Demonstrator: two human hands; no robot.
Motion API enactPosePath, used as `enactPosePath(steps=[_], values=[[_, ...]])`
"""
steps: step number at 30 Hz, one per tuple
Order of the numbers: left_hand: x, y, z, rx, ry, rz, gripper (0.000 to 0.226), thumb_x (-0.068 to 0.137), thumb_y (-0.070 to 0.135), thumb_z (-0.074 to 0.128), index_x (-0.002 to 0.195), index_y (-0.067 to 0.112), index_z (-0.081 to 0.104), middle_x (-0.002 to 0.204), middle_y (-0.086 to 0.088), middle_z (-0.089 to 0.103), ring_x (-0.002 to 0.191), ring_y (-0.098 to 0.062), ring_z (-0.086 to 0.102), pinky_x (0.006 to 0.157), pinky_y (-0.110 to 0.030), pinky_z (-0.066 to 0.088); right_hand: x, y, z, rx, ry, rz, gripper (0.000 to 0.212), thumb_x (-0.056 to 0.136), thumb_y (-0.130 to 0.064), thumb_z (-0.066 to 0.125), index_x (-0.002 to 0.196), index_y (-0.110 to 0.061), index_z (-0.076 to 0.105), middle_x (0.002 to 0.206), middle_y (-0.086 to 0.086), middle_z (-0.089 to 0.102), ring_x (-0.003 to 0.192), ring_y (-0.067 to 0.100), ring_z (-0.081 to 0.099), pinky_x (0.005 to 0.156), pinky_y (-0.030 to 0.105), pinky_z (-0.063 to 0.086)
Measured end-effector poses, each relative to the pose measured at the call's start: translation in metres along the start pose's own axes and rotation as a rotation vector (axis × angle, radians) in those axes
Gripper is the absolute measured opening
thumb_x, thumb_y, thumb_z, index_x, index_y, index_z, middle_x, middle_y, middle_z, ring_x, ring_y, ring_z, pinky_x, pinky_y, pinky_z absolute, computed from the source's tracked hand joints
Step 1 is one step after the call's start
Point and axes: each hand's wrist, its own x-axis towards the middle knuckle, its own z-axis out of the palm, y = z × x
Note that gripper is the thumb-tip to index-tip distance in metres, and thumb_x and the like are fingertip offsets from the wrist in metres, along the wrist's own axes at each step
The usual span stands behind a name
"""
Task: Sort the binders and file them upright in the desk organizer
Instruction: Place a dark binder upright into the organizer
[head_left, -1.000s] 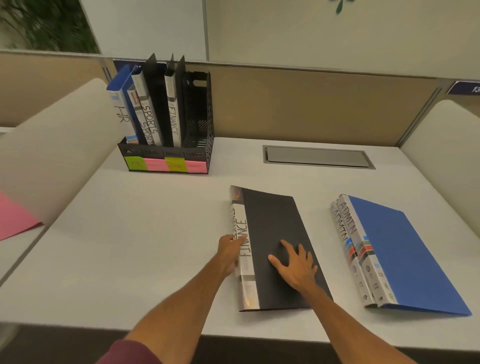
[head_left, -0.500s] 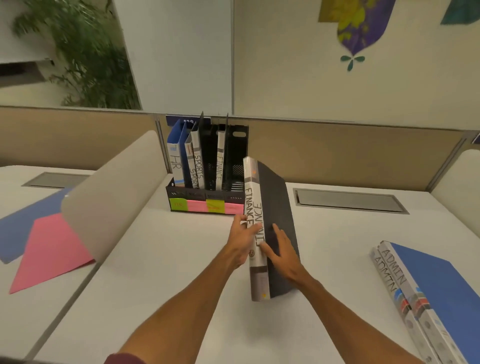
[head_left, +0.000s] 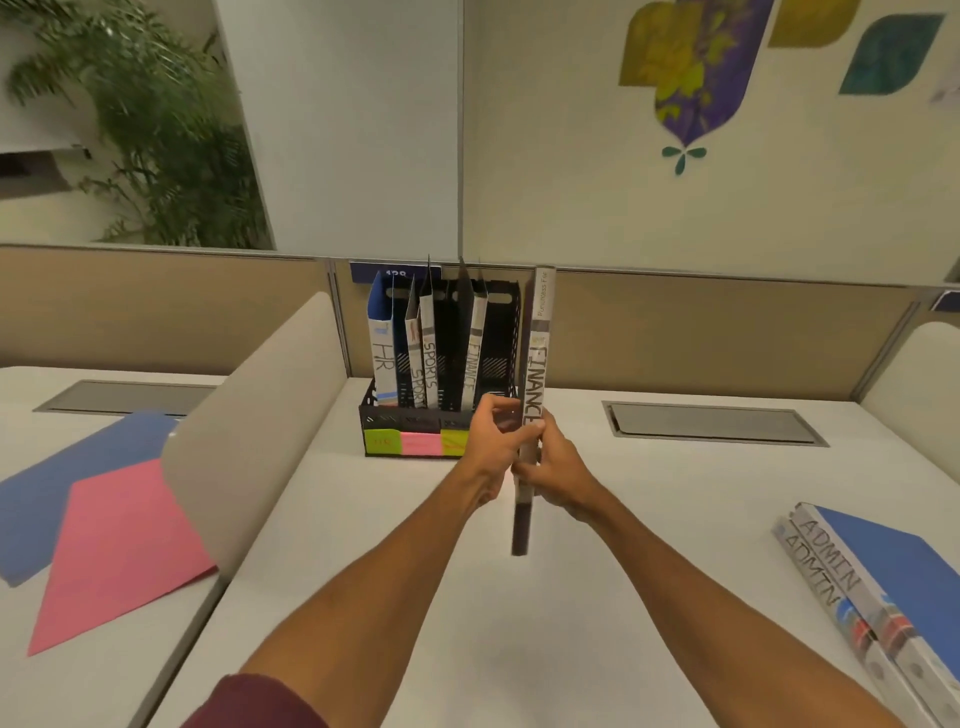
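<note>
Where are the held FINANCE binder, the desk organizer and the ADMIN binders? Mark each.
held FINANCE binder (head_left: 538, 374): head view, white lettered spine.
desk organizer (head_left: 410, 417): head view, black front wall.
ADMIN binders (head_left: 831, 562): head view, top binder's spine.

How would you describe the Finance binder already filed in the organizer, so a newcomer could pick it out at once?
Find the black organizer at the desk's back edge, against the beige partition. Left to right its spines read HR, Sports, Sports, Finance. The filed Finance binder is the rightmost one inside, black-covered and leaning, unlike the held Finance binder outside.
</note>
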Motion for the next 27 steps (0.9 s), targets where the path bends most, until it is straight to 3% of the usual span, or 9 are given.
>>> enactPosePath(steps=[2, 4, 10, 13, 18, 23, 27], values=[[0.003, 0.004, -0.004, 0.025, -0.022, -0.01, 0.046, 0.076, 0.023, 0.078, 0.114, 0.018, 0.052, 0.114, -0.005, 0.062, 0.11, -0.018, 0.058, 0.091, -0.039, 0.053, 0.004, -0.005, 0.007, -0.031, 0.082, 0.0, 0.065, 0.084, -0.022, 0.071, 0.134, -0.028, 0.031, 0.104, -0.029, 0.05, 0.097, 0.003, 0.056, 0.061, 0.002, 0.046], [0.009, 0.008, -0.01, 0.045, -0.038, -0.016, 0.051, 0.077, 0.029, 0.077, 0.119, 0.017, 0.05, 0.12, -0.006, 0.059, 0.115, -0.02, 0.055, 0.097, -0.045, 0.049, 0.01, -0.009, 0.017, -0.037, 0.147, -0.017, 0.06, 0.086, -0.02, 0.069, 0.132, -0.026, 0.032, 0.106, -0.018, 0.054, 0.095, 0.005, 0.057, 0.061, 0.002, 0.046], [0.031, 0.028, -0.026, 0.046, -0.141, 0.04, 0.031, 0.086, 0.031, 0.066, 0.112, 0.019, 0.055, 0.113, -0.002, 0.06, 0.113, -0.022, 0.058, 0.097, -0.042, 0.05, 0.03, -0.025, 0.027, -0.043, 0.3, -0.031, 0.06, 0.085, -0.004, 0.065, 0.133, -0.023, 0.034, 0.109, -0.008, 0.052, 0.087, 0.01, 0.06, 0.053, 0.004, 0.046], [0.05, 0.043, -0.038, 0.124, -0.134, 0.085, 0.018, 0.092, 0.031, 0.057, 0.108, 0.023, 0.057, 0.115, 0.0, 0.06, 0.11, -0.016, 0.056, 0.094, -0.034, 0.046, 0.042, -0.032, 0.022, -0.026, 0.293, -0.099, 0.067, 0.082, 0.002, 0.062, 0.137, -0.022, 0.033, 0.116, -0.008, 0.054, 0.097, 0.006, 0.06, 0.063, 0.006, 0.049], [0.087, 0.06, -0.061, 0.295, -0.069, 0.137, 0.033, 0.098, 0.027, 0.047, 0.13, 0.02, 0.045, 0.126, 0.001, 0.05, 0.115, -0.011, 0.047, 0.087, -0.02, 0.04, 0.068, -0.044, 0.015, -0.041, 0.288, -0.202, 0.064, 0.082, 0.005, 0.057, 0.14, -0.011, 0.035, 0.124, 0.007, 0.058, 0.104, 0.019, 0.061, 0.084, 0.029, 0.056], [0.114, 0.056, -0.064, 0.319, -0.12, 0.057, 0.058, 0.099, 0.029, 0.046, 0.149, 0.032, 0.018, 0.156, -0.003, 0.023, 0.141, -0.02, 0.027, 0.113, -0.042, 0.027, 0.1, -0.059, 0.007, -0.112, 0.275, -0.284, 0.066, 0.081, 0.008, 0.056, 0.141, -0.012, 0.035, 0.133, 0.005, 0.053, 0.112, 0.014, 0.057, 0.08, 0.01, 0.05], [0.127, 0.06, -0.055, 0.27, -0.134, 0.029, 0.062, 0.099, 0.029, 0.043, 0.149, 0.042, 0.007, 0.159, -0.001, 0.014, 0.143, -0.024, 0.023, 0.113, -0.056, 0.026, 0.115, -0.065, 0.004, -0.082, 0.29, -0.292, 0.068, 0.082, 0.008, 0.056, 0.143, -0.01, 0.033, 0.134, 0.007, 0.053, 0.115, 0.018, 0.057, 0.089, 0.022, 0.052]])
